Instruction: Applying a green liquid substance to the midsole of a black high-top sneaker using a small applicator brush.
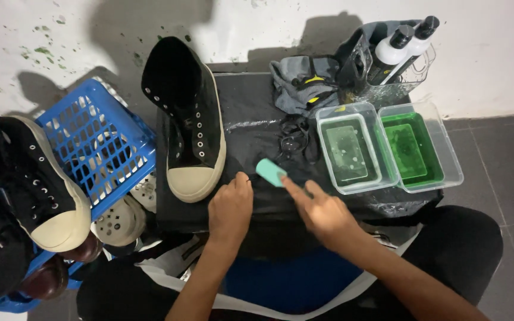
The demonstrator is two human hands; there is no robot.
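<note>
A small teal block (270,172) lies on the wet black mat (251,119) in front of me. My right hand (319,209) presses on its near end with an outstretched index finger. My left hand (231,207) is curled into a loose fist on the mat just left of the block and pinches a thin black shoelace end. A black high-top sneaker with a cream toe cap (190,119) stands on the mat to the left of my left hand. A heap of black shoelaces (295,141) lies just beyond the block.
Two clear tubs of green liquid (355,148) (419,145) sit at the right. Behind them are a grey cloth (301,83) and a clear holder with two bottles (400,53). A second black sneaker (31,178) rests on a blue basket (99,142) at the left.
</note>
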